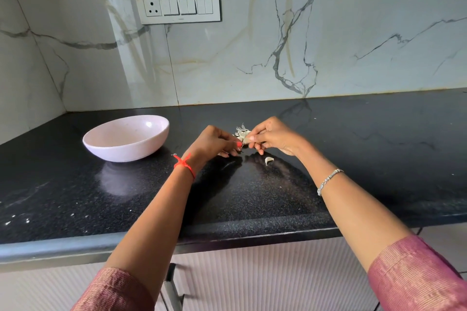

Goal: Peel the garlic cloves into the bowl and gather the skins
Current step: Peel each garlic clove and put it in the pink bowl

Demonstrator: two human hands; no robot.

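The garlic clove (244, 140) is held just above the surface (252, 197), between both hands, to the right of the bowl (131, 150) and well apart from it. The left hand (214, 142) pinches the clove's left end between thumb and fingertips, so its grip is narrow and closed on the clove; the right hand (273, 137) pinches the right end in the same way, with its other fingers curled beneath. The fingers hide most of the clove, so how much skin it carries cannot be told.

A small heap of loose skins (241, 130) lies on the surface just behind the hands; a curved pale piece (269, 160) lies on the surface below the right hand, apart from the heap; whether it is skin or clove cannot be told.

The bowl is pale pink and shallow; it stands upright on the left part of the black, speckled surface. The left wrist carries a red thread (184, 164); the right wrist carries a silver bracelet (328, 180); both forearms end in pink sleeves (414, 278).

Behind the surface stands a marbled wall (328, 45) with a white switch panel (178, 6) mounted above the bowl; below the surface edge is a ribbed cabinet front (265, 280) with a metal handle (171, 288).
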